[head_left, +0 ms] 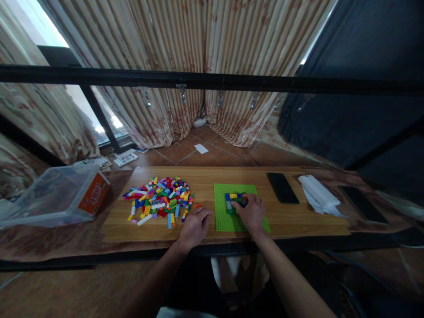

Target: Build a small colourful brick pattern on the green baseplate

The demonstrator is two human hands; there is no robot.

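The right hand (252,213) is reaching over a green studded baseplate (220,223), its thumb and index finger standing slightly apart around part of a small brick outline (228,205). The outline is sitting on the baseplate's middle and is showing blue, yellow, pale grey and green bricks; the fingers are covering its right side, so whether they are gripping a brick is impossible to tell. The left hand (196,223) is resting on the wooden worktop (202,176) between the baseplate and a loose pile of coloured toy bricks (159,198), its fingers curling inward; whether they are holding a piece is hidden. An orange brick (198,205) is lying just beyond those fingers. To the right of the baseplate, a black smartphone (282,188) is lying near a white plastic packet (318,194), and another dark phone-like slab (363,204) is lying farther right. A clear plastic bin (49,194) with an orange label (94,194) is standing left of the worktop.
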